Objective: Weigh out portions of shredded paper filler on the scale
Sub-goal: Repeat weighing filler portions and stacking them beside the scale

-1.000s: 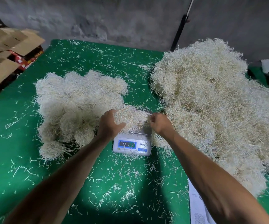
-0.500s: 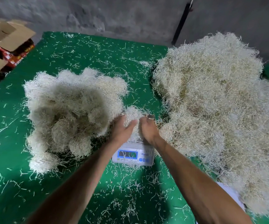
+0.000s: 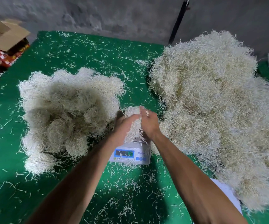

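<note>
Head view. A clump of shredded paper filler (image 3: 133,122) is pressed between the left hand (image 3: 122,125) and the right hand (image 3: 149,122), directly above the platform of a small white scale (image 3: 131,153). Both hands curl their fingers round the clump, the left from the left side and the right from the right side; strands hang from the clump down to the platform. The scale stands on a green table cover (image 3: 85,50) at centre, its blue-framed display facing the near edge; the digits are too blurred to read. To the left of the scale lies a heap of rounded portions (image 3: 65,113) of the same filler, its near balls well defined. To the right spreads a much larger loose pile (image 3: 211,110), its edge just beside the scale. Loose strands are scattered across the cover. Cardboard boxes (image 3: 2,39) sit at the far left, off the table, and a dark pole (image 3: 178,21) leans against the grey wall beyond.
</note>
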The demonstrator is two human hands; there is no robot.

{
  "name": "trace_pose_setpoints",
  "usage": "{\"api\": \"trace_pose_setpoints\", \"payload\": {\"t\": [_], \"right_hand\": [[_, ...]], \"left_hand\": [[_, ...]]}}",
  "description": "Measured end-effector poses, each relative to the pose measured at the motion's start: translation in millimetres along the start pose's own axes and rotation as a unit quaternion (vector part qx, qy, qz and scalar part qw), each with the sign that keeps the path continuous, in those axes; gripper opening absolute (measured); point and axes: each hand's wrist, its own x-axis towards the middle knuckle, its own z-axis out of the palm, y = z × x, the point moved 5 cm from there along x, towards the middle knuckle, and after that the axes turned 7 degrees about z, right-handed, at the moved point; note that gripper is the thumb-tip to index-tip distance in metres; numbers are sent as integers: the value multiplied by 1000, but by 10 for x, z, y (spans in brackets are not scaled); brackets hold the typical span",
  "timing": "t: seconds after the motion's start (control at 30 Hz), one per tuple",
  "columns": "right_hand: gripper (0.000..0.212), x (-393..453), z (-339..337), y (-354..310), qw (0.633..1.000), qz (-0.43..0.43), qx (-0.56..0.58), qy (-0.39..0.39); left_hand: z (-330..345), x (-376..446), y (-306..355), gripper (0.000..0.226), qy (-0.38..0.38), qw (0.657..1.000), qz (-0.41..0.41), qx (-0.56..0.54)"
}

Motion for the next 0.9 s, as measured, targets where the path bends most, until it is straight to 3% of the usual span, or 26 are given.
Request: {"api": "trace_pose_setpoints", "payload": {"t": [0.07, 0.23, 0.33, 0.4, 0.5, 0.6, 0.7, 0.73, 0.8, 0.83, 0.9], "right_hand": [[27, 121, -91, 43, 999, 40, 2, 22], [32, 281, -296, 25, 992, 71, -53, 85], [29, 347, -334, -61, 987, 79, -87, 109], [17, 413, -522, -33, 983, 104, -52, 139], [22, 515, -1069, 128, 970, 169, -28, 171], [41, 562, -1331, 17, 968, 126, -65, 207], [42, 592, -1348, -2, 970, 133, 7, 201], [36, 587, -1389, 42, 971, 148, 28, 185], [11, 591, -1531, 143, 967, 181, 66, 164], [9, 583, -1628, 170, 961, 191, 109, 170], [37, 577, -1809, 127, 938, 168, 224, 203]], "left_hand": [[21, -59, 84, 60, 59, 995, 35, 70], [160, -211, 264, 53, 88, 989, 40, 109], [266, -256, 368, 80, 76, 995, 34, 60], [346, -319, 409, 88, 61, 996, 34, 58], [417, -465, 424, 89, 56, 991, 63, 101], [329, -380, 357, 73, 72, 993, 58, 75], [169, -219, 228, 43, 125, 991, 24, 43], [113, -181, 211, 47, 150, 988, 19, 26], [22, -88, 160, 80, 180, 983, 2, -35], [-28, -56, 125, 88, 197, 978, -16, -67], [-146, -7, 8, 82, 241, 962, -58, -113]]}}
